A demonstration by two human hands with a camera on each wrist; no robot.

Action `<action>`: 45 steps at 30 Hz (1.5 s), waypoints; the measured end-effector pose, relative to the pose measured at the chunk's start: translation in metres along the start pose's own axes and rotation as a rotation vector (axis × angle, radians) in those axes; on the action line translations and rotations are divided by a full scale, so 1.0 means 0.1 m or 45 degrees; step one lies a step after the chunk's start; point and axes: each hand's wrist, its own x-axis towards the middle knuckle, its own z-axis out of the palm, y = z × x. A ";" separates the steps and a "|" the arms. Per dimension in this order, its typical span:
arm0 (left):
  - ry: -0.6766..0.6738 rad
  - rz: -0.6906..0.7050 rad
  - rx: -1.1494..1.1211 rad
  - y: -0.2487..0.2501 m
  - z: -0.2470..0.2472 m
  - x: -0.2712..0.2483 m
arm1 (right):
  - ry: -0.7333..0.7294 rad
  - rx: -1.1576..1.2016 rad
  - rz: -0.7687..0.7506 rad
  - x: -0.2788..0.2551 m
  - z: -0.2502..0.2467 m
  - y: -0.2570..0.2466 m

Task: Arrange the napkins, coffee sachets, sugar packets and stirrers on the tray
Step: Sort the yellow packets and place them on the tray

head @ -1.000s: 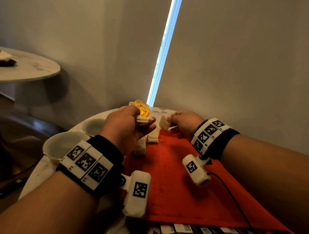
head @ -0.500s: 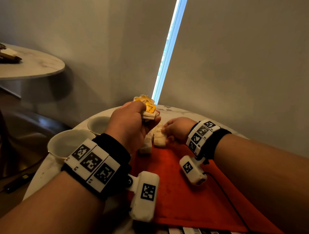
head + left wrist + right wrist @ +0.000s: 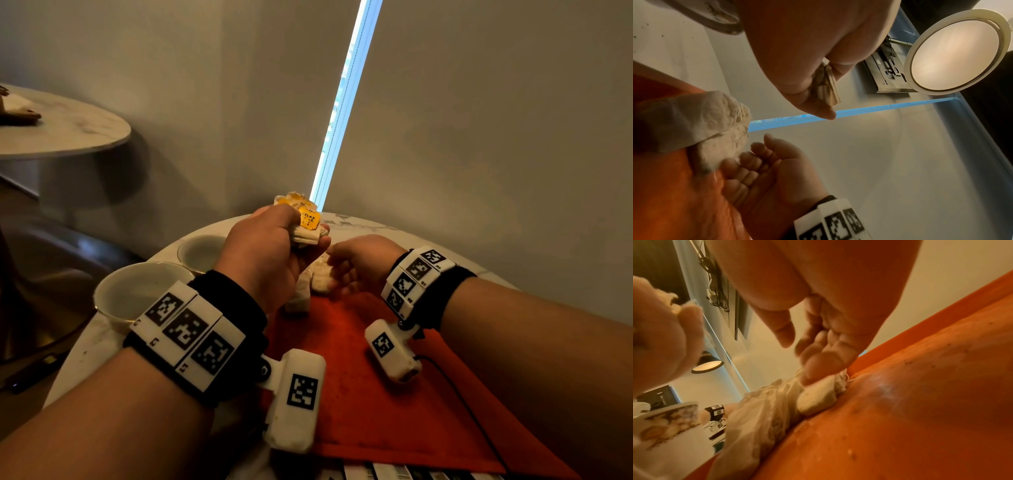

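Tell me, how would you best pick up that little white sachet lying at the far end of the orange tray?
Probably pinch the sachet by its free near edge, coming from above on the open tray side. It lies flat, and its far end butts against other sachets.

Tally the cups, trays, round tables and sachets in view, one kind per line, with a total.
White round cups: 2
Flat orange tray: 1
Round marble-topped tables: 2
Pale paper sachets: bunched, cannot count
Total counted: 5
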 end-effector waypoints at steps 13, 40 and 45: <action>-0.046 -0.024 0.047 -0.01 -0.02 0.01 | -0.058 -0.020 -0.050 -0.03 0.05 0.00; -0.110 0.070 0.209 -0.07 -0.03 -0.09 | 0.060 0.356 -0.599 -0.47 -0.07 -0.05; -0.053 0.098 0.217 -0.07 -0.03 -0.05 | 0.033 0.410 -0.595 -0.46 -0.08 -0.06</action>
